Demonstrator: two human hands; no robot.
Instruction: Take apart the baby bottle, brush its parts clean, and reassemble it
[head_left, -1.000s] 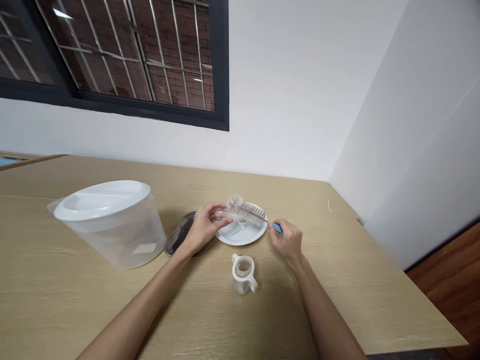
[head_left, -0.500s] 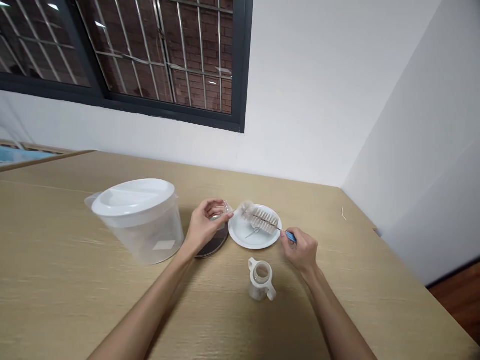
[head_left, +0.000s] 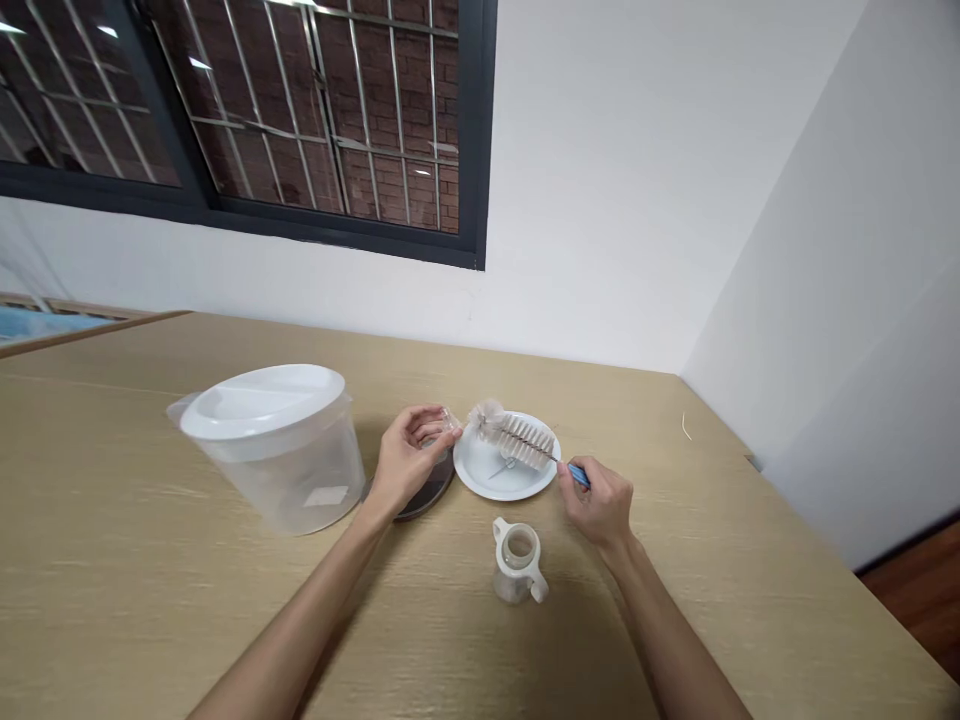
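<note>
Right hand (head_left: 600, 497) grips brush (head_left: 525, 441) by blue handle, bristles over white plate (head_left: 472, 468); left hand (head_left: 407, 455) pinches clear piece (head_left: 451, 420). Brush tip, overlapping left fingers earlier, now just beside them. Container (head_left: 296, 475) label (head_left: 325, 496) unreadable.

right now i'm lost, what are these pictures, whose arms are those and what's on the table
There's no machine here: a person works with two bare hands, filmed by a camera worn on the head, looking forward and down. The right hand grips a brush by its blue handle. The left hand holds a small clear piece, too indistinct to name. On the table are a lidded translucent pitcher, a dark tray, a white plate and a small two-handled container.
</note>
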